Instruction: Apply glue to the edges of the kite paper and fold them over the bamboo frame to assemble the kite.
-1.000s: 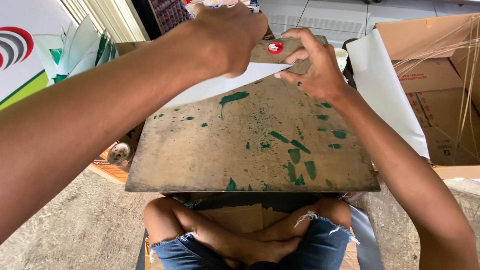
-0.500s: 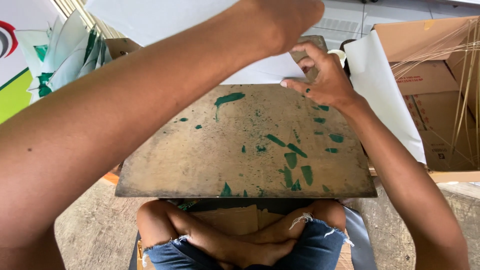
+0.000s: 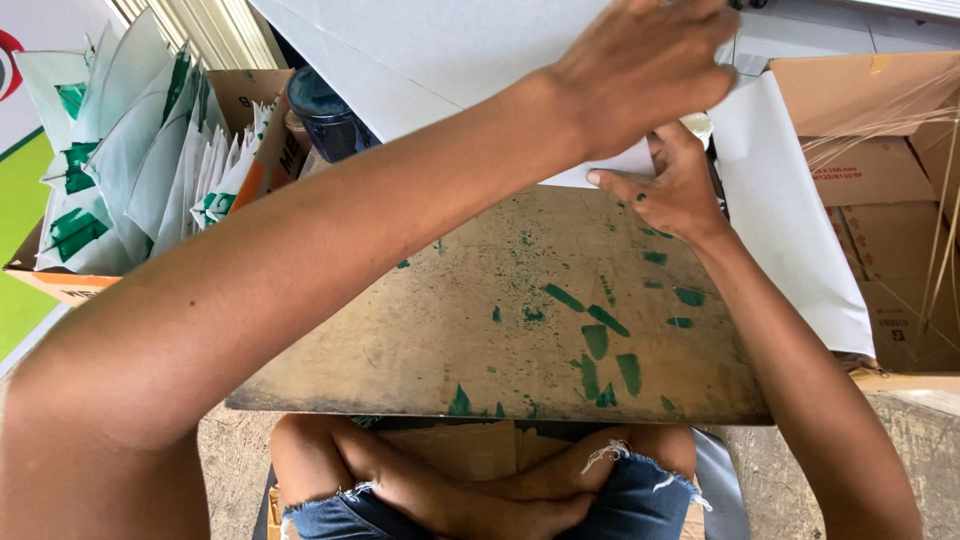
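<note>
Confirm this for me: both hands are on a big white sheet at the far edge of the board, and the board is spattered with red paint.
Not quite. The head view shows both the left hand and right hand on the white sheet at the far edge of the board, but its paint marks are green, not red.

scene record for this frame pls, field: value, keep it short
left hand: raised over the board, on the big white sheet
right hand: fingers spread, pressing the sheet's lower edge at the far side of the board
work surface: brown board with green paint marks
left of board: cardboard box of folded white-and-green paper pieces; dark blue jar beside it
right of board: loose white sheet, open cardboard boxes
</note>
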